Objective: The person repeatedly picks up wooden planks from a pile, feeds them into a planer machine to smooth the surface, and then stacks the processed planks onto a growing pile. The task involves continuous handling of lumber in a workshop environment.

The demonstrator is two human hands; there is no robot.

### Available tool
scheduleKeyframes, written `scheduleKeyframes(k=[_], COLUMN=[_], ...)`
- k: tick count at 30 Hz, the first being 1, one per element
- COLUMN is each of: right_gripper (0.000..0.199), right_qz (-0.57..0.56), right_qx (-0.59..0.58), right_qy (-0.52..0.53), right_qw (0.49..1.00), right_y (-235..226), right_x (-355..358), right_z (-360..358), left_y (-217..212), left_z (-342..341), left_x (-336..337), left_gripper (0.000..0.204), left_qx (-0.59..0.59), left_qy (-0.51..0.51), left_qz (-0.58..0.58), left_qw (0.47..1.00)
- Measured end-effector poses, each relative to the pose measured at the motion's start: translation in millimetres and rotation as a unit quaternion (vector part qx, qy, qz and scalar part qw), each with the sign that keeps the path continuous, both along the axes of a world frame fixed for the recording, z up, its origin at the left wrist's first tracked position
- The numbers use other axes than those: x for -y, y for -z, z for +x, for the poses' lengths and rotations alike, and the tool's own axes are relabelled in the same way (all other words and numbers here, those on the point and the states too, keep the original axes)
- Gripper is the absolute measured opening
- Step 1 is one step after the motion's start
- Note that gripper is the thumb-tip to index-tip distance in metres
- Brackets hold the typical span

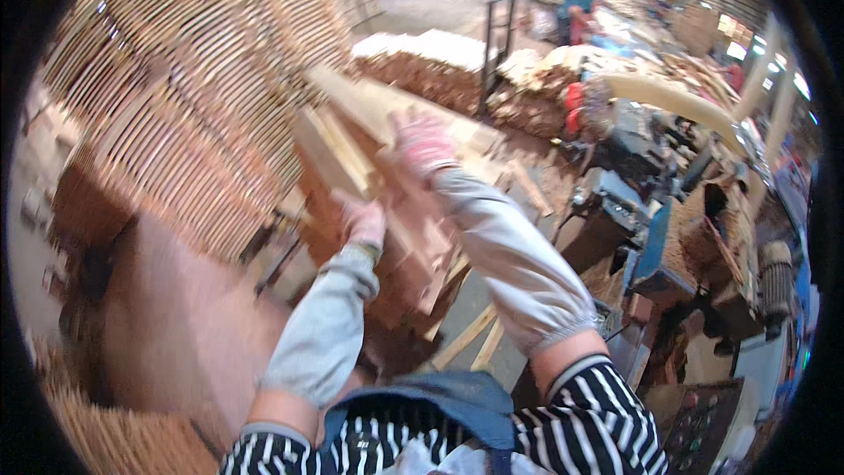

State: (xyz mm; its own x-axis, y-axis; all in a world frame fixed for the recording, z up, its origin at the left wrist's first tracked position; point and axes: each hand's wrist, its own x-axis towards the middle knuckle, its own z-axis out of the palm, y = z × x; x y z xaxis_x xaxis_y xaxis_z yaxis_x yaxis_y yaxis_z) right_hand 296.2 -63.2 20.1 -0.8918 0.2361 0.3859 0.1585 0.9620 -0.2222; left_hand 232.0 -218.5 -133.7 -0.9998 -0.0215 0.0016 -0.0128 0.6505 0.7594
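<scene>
Both hands wear pale pink-and-white gloves and reach forward, blurred by motion. My left hand [362, 220] is at the near end of a short pale wooden block [332, 148], its visible fingers stretched out; contact is unclear. Farther to the right, my right hand [424, 142] has its fingers spread against a longer pale board [356, 104]. Neither hand visibly wraps round the wood. Beneath them lies a reddish-brown wooden surface [409, 202] with more pieces along it. Light grey sleeve covers reach up both forearms.
Tall stacks of thin wooden slats [193, 97] rise at the left. A machine with blue parts [655, 251], a pale hose [673, 92] and a motor [777, 277] stands at the right. Loose strips [470, 334] lie below my right arm. Another person [580, 9] works far back.
</scene>
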Motion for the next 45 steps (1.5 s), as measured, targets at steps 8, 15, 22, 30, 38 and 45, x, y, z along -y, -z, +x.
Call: scheduleKeyframes(k=[8, 15, 22, 30, 38, 45], right_gripper=[0.045, 0.079, 0.045, 0.058, 0.044, 0.058], right_qz=[-0.001, -0.107, -0.049, 0.014, 0.032, -0.248], right_qx=[0.052, -0.092, 0.000, 0.125, 0.055, -0.003], right_qy=[0.122, 0.239, 0.655, 0.711, 0.636, 0.483], right_qw=[0.991, 0.961, 0.754, 0.692, 0.769, 0.840], right_y=[16, 114, 217, 338, 395, 307], right_x=[-30, -3, 167, 284, 47, -86], right_z=[-36, 284, 581, 693, 711, 608], left_y=[-32, -19, -20, 11, -34, -71], left_z=[22, 24, 12, -41, 12, 174], left_x=[-5, 0, 3, 9, -13, -109], left_gripper=[0.108, 0.101, 0.070, 0.060, 0.053, 0.074], left_qx=[0.023, 0.066, 0.038, 0.051, -0.043, -0.061], left_qy=[0.052, 0.110, 0.164, 0.205, 0.292, 0.289], left_qz=[0.187, 0.389, 0.402, 0.417, 0.373, 0.462], left_qw=[0.981, 0.912, 0.900, 0.884, 0.880, 0.836])
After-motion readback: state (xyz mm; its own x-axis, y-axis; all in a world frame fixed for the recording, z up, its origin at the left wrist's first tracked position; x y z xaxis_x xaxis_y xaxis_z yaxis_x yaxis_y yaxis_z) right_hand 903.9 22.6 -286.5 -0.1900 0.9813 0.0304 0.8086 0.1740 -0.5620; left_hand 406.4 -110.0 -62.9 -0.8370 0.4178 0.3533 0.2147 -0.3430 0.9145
